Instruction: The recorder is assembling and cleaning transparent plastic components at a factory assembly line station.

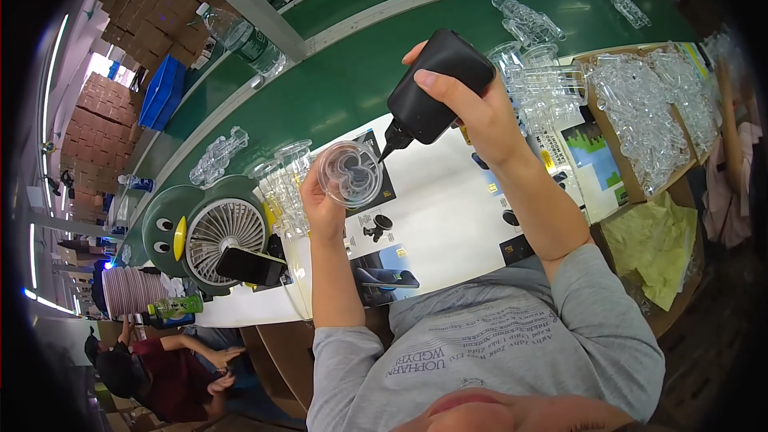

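My left hand [322,206] grips a clear round plastic cup [350,174], its open end facing up, with a lobed clear shape inside. In my right hand [472,108] is a black squeeze bottle [440,84], tilted so that its narrow nozzle [394,140] points down at the cup's right rim. Whether the tip touches the rim, I cannot tell. Several clear plastic cups [284,172] stand just left of my left hand. More clear cups [544,84] are grouped beyond my right wrist.
A cardboard box [640,120] full of clear plastic parts stands at right, above crumpled yellow paper [656,244]. At left are a green fan [224,240] and a phone [250,266]. A green conveyor belt [344,80] runs behind, near a water bottle [240,38]. Another person [172,372] sits lower left.
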`<state>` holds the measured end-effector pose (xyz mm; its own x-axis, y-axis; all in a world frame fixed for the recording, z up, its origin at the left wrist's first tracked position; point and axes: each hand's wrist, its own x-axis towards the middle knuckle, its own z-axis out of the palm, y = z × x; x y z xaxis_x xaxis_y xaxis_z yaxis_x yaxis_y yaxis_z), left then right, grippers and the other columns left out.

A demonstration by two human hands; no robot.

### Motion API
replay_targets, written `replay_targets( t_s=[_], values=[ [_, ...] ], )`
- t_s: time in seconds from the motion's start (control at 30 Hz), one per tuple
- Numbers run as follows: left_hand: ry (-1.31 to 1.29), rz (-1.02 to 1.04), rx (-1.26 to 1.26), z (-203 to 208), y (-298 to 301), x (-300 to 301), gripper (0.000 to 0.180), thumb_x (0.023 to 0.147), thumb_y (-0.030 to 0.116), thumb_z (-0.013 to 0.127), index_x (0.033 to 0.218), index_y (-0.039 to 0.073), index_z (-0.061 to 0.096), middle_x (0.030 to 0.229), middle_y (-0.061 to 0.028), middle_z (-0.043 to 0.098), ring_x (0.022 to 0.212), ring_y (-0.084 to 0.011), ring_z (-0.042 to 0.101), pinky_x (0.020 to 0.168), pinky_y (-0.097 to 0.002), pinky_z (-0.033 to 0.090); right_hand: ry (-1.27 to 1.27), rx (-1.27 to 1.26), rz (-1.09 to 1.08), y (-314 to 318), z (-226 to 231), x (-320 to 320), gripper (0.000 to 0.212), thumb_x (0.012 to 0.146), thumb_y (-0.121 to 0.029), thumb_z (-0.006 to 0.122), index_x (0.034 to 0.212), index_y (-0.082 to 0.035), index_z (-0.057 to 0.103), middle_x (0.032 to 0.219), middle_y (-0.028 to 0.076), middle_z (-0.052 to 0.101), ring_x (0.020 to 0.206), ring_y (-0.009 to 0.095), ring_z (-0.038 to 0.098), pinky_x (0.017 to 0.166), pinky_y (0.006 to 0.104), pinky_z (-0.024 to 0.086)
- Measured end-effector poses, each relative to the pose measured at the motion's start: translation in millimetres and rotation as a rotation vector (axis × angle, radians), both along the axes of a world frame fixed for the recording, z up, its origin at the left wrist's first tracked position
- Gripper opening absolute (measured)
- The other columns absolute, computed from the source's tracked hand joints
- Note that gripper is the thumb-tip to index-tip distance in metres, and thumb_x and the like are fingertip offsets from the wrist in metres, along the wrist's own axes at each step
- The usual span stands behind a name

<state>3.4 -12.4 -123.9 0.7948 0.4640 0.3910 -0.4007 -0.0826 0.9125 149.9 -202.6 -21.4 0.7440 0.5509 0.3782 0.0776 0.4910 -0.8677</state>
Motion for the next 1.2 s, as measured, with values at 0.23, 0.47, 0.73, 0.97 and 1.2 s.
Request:
replay_targets(
  t_s=[0.23, 0.47, 0.73, 0.97, 1.2],
  values=[
    [-0.004, -0.009, 0.041, 1, 0, 0, 0.044, 0.083, 0.027, 0.064, 0.111, -0.005, 0.055, 0.107, -0.0112, 0.059, 0.098, -0.0181, 0.056, 0.087, -0.0292, 0.044, -0.007, -0.012, 0.002, -1, 0, 1, 0.025, 0.079, -0.021, 0.061, 0.098, -0.006, 0.058, 0.08, 0.003, 0.058, 0.068, 0.008, 0.057, 0.056, 0.0186, 0.045],
    [0.003, 0.003, 0.064, 4, -3, -1, 0.045, 0.082, 0.029, 0.063, 0.11, -0.006, 0.055, 0.107, -0.012, 0.058, 0.097, -0.0185, 0.056, 0.086, -0.0296, 0.044, -0.014, -0.002, -0.003, -1, 0, 0, 0.025, 0.079, -0.021, 0.06, 0.098, -0.005, 0.058, 0.08, 0.003, 0.058, 0.069, 0.008, 0.058, 0.058, 0.0194, 0.046],
    [0.006, -0.027, 0.124, 6, -4, 0, 0.046, 0.083, 0.032, 0.062, 0.11, -0.005, 0.055, 0.107, -0.0129, 0.059, 0.097, -0.0194, 0.056, 0.086, -0.0302, 0.044, -0.005, -0.006, 0.0, -3, 0, 2, 0.025, 0.079, -0.022, 0.06, 0.098, -0.006, 0.058, 0.079, 0.003, 0.058, 0.069, 0.008, 0.058, 0.059, 0.0194, 0.046],
    [0.029, -0.03, 0.166, 6, -2, -2, 0.048, 0.083, 0.036, 0.061, 0.108, -0.005, 0.057, 0.108, -0.0141, 0.059, 0.098, -0.0204, 0.056, 0.086, -0.0313, 0.044, -0.01, -0.005, -0.007, 0, -2, 3, 0.024, 0.08, -0.022, 0.06, 0.098, -0.006, 0.059, 0.079, 0.003, 0.059, 0.069, 0.009, 0.059, 0.059, 0.0198, 0.047],
    [0.028, -0.08, 0.225, 12, -7, 2, 0.048, 0.084, 0.038, 0.059, 0.105, -0.006, 0.059, 0.106, -0.0151, 0.059, 0.099, -0.0226, 0.056, 0.087, -0.0331, 0.043, -0.018, -0.002, -0.021, -2, -1, 4, 0.025, 0.08, -0.022, 0.06, 0.098, -0.006, 0.059, 0.078, 0.003, 0.059, 0.069, 0.009, 0.059, 0.06, 0.02, 0.047]
  ],
)
